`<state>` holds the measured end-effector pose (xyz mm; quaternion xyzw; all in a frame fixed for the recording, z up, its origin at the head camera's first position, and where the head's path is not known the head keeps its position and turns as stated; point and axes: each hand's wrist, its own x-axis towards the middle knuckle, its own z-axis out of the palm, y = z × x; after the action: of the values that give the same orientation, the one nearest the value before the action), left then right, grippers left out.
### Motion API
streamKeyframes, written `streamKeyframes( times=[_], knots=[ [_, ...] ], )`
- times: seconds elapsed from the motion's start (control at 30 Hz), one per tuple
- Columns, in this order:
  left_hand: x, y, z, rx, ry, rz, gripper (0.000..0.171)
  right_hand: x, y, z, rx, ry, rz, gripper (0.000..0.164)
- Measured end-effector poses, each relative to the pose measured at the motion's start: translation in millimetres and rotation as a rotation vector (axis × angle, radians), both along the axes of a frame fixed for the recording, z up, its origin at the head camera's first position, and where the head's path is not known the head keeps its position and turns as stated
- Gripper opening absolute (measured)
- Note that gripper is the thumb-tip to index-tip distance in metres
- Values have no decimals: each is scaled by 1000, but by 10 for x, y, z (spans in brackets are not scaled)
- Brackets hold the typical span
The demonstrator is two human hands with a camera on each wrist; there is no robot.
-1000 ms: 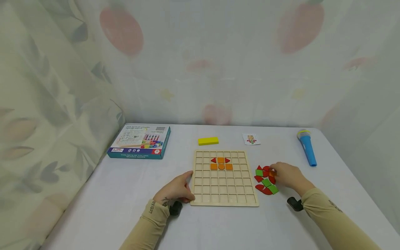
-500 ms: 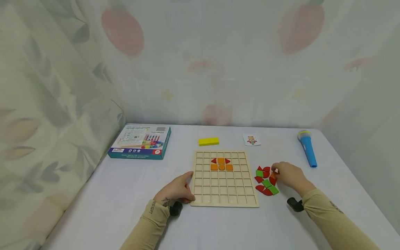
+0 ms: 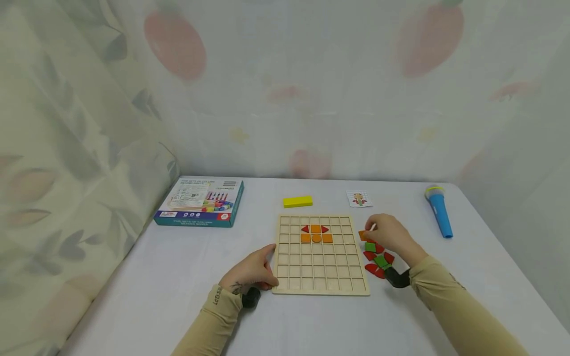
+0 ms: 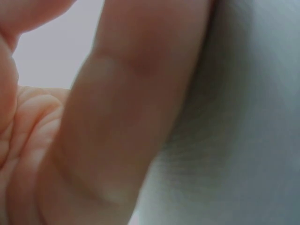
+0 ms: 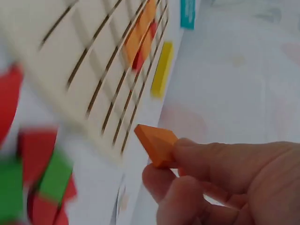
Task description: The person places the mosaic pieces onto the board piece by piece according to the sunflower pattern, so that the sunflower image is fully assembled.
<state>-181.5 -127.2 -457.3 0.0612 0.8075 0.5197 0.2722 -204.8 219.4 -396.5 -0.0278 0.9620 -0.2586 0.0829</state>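
My right hand pinches an orange tile between thumb and fingertips, just off the right edge of the wooden grid board. On that board, orange squares, an orange disc and two red triangles fill cells of the upper rows. Against the board's left edge rests my left hand, forefinger and thumb spread apart, the thumb at the near corner. Below the right hand lies a loose pile of red pieces and green squares; the hand and its wrist camera cover part of it.
Behind the board are a yellow block and a small pattern card. A boxed bead set lies at the back left, a blue toy microphone at the right. Curtains hang behind and to the left.
My right hand has lifted the orange tile off the pile and carried it left and away from me, up to the board's right edge. The left hand stays in place.
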Motion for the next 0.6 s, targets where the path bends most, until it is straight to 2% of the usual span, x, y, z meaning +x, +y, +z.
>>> streamKeyframes(
  times=[0.17, 0.27, 0.47, 0.6],
  knots=[
    [-2, -8, 2, 7, 0, -5, 106, -76, -407, -118, -214, -59, -15, 12],
    [-2, -10, 1, 9, -3, -4, 106, -104, -628, -227, -291, -79, -38, 11],
    [-10, -8, -7, 14, -11, -5, 106, -139, -923, -425, -304, -87, -78, 8],
    [-15, -4, -6, 13, -20, -2, 106, -144, -1014, -470, -276, -103, -123, 9]
  ],
)
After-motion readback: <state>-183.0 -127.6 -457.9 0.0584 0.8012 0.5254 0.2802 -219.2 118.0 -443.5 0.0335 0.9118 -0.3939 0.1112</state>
